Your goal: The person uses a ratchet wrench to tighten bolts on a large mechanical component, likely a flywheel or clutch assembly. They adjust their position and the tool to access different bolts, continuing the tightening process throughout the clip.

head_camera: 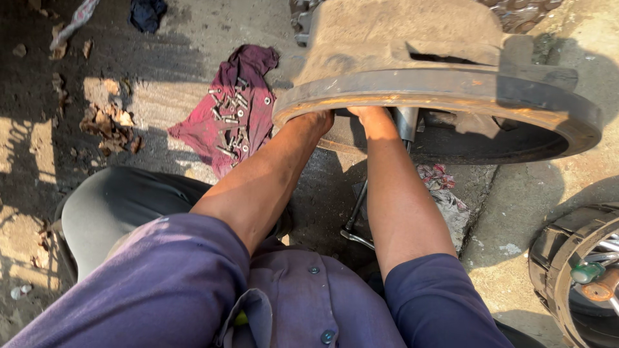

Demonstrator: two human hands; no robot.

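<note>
Both hands reach under the big rusty brake drum; left hand and right hand are hidden, grip unclear. Removed bolts lie on the maroon rag at far left, so dismantling looks well along.

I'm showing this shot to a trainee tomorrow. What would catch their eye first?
First, the big rusty metal drum with its wide round rim, top centre, raised over the concrete ground. Both forearms reach under that rim, so the left hand and right hand are mostly hidden. To the left, a maroon rag lies on the ground with a scatter of bolts on it.
</note>
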